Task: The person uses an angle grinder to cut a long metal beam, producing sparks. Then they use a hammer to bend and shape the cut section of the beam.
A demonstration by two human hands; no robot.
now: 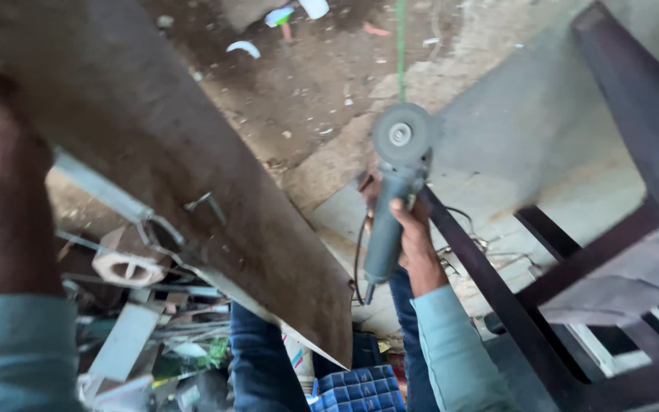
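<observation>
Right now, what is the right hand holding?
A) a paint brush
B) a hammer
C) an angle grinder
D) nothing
C: the right hand is wrapped around the grey body of an angle grinder, disc end pointing away, while the left hand rests on the big rusty metal sheet.

one head-worn camera looks steeply down, close above the tilted rusty metal sheet (192, 175), with the dirt floor (306, 84) beyond it.

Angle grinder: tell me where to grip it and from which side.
Grip the angle grinder by its long round body, below the disc, coming from the cord end. The right hand already wraps it there. The disc points up and away, so that end is best avoided.
</observation>
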